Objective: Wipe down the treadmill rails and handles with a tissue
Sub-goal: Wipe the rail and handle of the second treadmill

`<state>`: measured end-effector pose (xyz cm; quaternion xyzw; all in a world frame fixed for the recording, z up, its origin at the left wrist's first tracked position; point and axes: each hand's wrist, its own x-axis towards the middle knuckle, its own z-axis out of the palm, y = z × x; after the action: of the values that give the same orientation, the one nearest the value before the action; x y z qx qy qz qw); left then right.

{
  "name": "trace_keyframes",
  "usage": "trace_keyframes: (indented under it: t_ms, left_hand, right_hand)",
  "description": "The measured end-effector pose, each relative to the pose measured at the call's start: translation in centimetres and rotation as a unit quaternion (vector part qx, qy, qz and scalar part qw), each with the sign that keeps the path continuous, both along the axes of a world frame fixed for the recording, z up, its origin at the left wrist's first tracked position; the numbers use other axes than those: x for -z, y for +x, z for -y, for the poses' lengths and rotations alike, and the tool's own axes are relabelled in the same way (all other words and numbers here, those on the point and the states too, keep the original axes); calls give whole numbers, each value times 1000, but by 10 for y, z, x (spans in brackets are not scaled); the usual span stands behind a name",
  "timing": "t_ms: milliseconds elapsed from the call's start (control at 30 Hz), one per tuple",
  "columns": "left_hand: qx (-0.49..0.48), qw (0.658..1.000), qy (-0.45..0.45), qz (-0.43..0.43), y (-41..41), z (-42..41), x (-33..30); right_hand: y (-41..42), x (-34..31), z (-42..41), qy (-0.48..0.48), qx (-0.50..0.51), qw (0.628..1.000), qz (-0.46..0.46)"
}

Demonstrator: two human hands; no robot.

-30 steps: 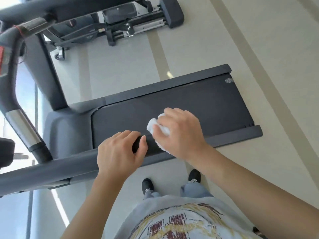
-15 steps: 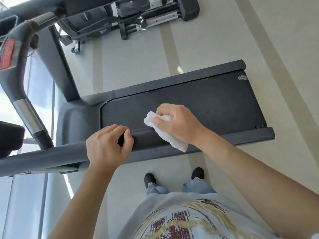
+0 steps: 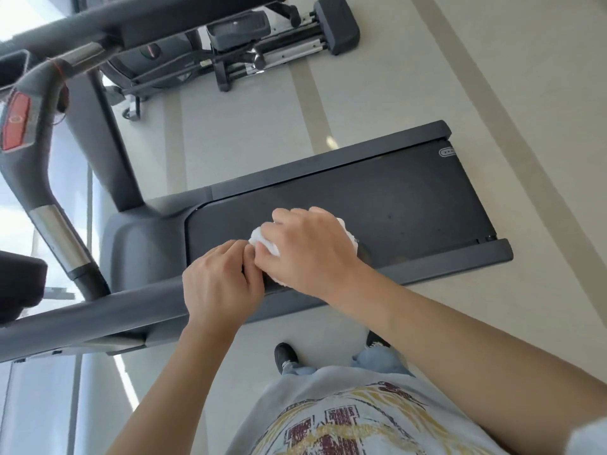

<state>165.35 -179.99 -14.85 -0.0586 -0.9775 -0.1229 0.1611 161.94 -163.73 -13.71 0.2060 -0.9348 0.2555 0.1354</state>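
The right hand (image 3: 312,251) sits at the middle of the view with its fingers curled over a white tissue (image 3: 262,243), clamping it against the near handrail (image 3: 98,318) of the treadmill (image 3: 361,198). Bits of the tissue show at the hand's 9 o'clock edge, at its 2 o'clock edge and under the heel of the palm. The left hand (image 3: 218,282) lies at 8 o'clock from the right hand, touching it, fingers curled together over the top of the same rail; its fingertips meet the tissue's left edge, though whether they pinch it cannot be told. The grey rail runs from 8 o'clock at the frame edge up toward the hands. The dark belt spreads beyond the hands toward 2 o'clock. A curved handle with a red panel (image 3: 16,126) stands at 10 o'clock. Another exercise machine (image 3: 262,37) is at 12 o'clock on the pale floor (image 3: 492,93). The person's shoes (image 3: 285,356) show at 6 o'clock
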Motion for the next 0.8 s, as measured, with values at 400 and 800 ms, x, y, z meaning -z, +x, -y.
trace_keyframes:
  t_ms: [400, 800]
  left_hand:
    - [137, 978, 56, 148, 10, 38, -14]
    - [188, 969, 60, 152, 30, 119, -13]
  right_hand:
    - [-24, 2, -55, -150, 119, 909, 371]
    - [62, 27, 72, -21, 185, 961, -203]
